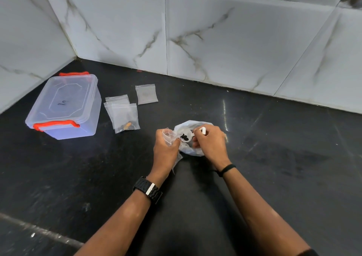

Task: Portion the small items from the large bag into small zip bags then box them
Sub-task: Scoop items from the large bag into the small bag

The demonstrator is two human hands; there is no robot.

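Left hand (166, 146) pinches a small zip bag (168, 136); right hand (210, 142) (fingers curled) grips a white piece (203, 130).

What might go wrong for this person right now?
The left hand holds a floppy small zip bag while the right hand works at the large bag; small pieces could miss the opening and scatter on the black counter. The plastic box is lidded, so boxing needs a free hand.
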